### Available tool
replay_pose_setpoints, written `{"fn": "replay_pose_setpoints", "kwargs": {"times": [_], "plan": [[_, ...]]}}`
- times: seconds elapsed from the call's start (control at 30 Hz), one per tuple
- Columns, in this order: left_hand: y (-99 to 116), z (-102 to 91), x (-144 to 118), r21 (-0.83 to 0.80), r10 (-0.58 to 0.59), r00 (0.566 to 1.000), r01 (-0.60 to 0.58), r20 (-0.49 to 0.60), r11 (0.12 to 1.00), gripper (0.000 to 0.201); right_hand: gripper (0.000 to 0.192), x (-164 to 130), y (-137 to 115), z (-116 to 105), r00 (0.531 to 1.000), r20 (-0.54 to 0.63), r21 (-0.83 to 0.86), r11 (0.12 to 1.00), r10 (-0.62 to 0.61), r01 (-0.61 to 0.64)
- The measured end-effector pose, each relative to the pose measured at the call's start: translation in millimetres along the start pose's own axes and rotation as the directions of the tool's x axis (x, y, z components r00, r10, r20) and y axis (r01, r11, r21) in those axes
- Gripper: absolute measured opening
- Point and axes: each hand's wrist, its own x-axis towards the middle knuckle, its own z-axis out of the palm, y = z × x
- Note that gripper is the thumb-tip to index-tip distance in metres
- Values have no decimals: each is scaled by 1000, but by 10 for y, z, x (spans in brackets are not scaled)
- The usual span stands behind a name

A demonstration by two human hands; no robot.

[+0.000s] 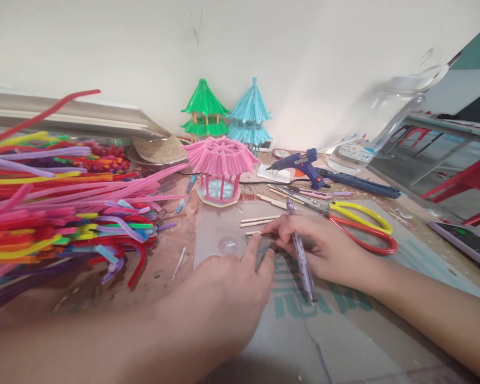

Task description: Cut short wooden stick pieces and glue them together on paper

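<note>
My right hand [320, 245] has a purple patterned pen [300, 253] tucked between its fingers, the pen slanting down toward me. The same hand's fingertips touch the near end of a short thin wooden stick [253, 232] lying on the plastic sheet. My left hand [232, 293] reaches in from the left, its index finger stretched out to the stick and its thumb apart; the other fingers are partly hidden. Just beyond lies another wooden stick [260, 220]. Behind the hands stands a small pink pavilion [222, 165] made of pipe cleaners, with pink posts on a pale base.
A heap of coloured pipe cleaners [64, 213] fills the left. Behind stand a green pavilion [204, 112] and a blue one [252, 106]. To the right are a glue gun [308, 165], scissors [360, 229], a clear plastic jug [384, 122] and a phone [468, 242].
</note>
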Motion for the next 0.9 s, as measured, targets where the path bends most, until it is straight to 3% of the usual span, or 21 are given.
{"fn": "replay_pose_setpoints", "kwargs": {"times": [0.4,0.9], "plan": [[-10,-36,-10,-14,32,997,-31,67,999,60,19,2,-21,-12,1000,9,-22,1000,-2,3],[-10,-23,3,0,42,998,-42,37,999,61,16,19,-47,-13,1000,-5,-56,998,-6,5]]}}
